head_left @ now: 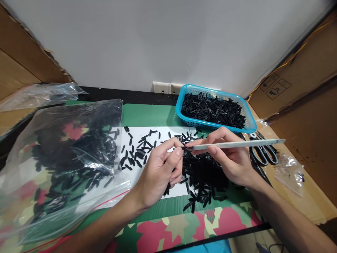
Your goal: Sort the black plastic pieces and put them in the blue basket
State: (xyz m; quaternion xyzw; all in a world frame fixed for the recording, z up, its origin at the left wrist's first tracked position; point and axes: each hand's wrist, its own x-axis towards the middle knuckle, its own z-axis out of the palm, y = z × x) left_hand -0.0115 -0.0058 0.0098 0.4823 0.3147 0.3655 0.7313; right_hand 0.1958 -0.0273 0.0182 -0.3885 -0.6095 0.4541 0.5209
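a: what have the hands got right now?

b: the left hand (160,172) is curled nearly closed, thumb and forefinger pinching one small black piece (183,148) at the fingertips. the right hand (231,160) is closed in a pen-like grip on a thin grey blade tool (237,144), its tip touching that pinched piece. both sit just above the loose pile of black pieces (202,175) on the white sheet (160,135).

a: how would you do this bit well?

b: i'd say keep the piece pinched close to the end being worked so it can't twist, rest the wrists near the mat for steadiness, and move the tip away from the thumb. light strokes, since the piece looks small and easy to flick off.

a: counts?

b: two hands, one tool, one piece held. loose pieces on the sheet are too many to count. one clear bag (65,158) to the left, holding many more. one blue basket (251,124) behind the hands, full of the same. one pair of scissors (263,153) to the right, and one small clear packet (291,174) beyond them. a second crumpled plastic bag (39,93) lies at far left.
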